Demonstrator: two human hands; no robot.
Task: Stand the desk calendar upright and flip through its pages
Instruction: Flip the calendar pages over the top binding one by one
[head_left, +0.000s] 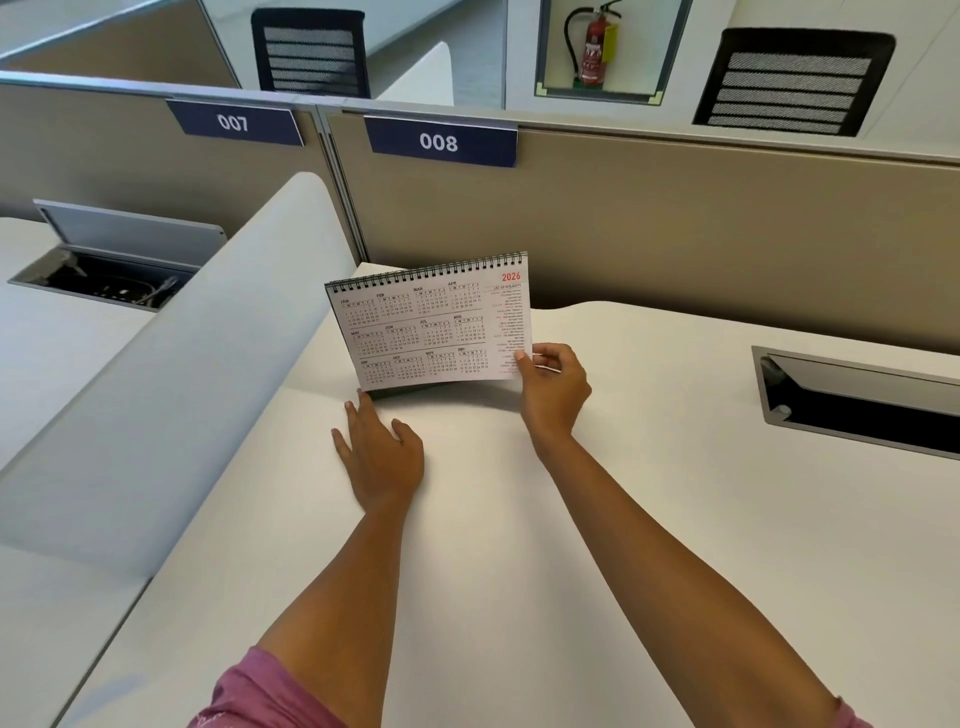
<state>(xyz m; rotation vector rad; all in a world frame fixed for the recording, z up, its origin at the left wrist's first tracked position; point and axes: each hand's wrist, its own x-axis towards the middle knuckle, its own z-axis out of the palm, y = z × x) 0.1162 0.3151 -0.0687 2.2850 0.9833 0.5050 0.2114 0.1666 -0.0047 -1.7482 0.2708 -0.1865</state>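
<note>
The spiral-bound desk calendar stands upright near the far left corner of the white desk. Its front page shows all twelve months of 2026 and a holiday list. My right hand pinches the lower right corner of that front page between thumb and fingers. My left hand lies flat on the desk just in front of the calendar, fingers spread, with the fingertips touching the dark base at its lower left corner. The back of the calendar is hidden.
A white curved divider borders the desk on the left. A beige partition labelled 008 rises behind the calendar. An open cable hatch is set into the desk at the right. Black chairs stand beyond the partition.
</note>
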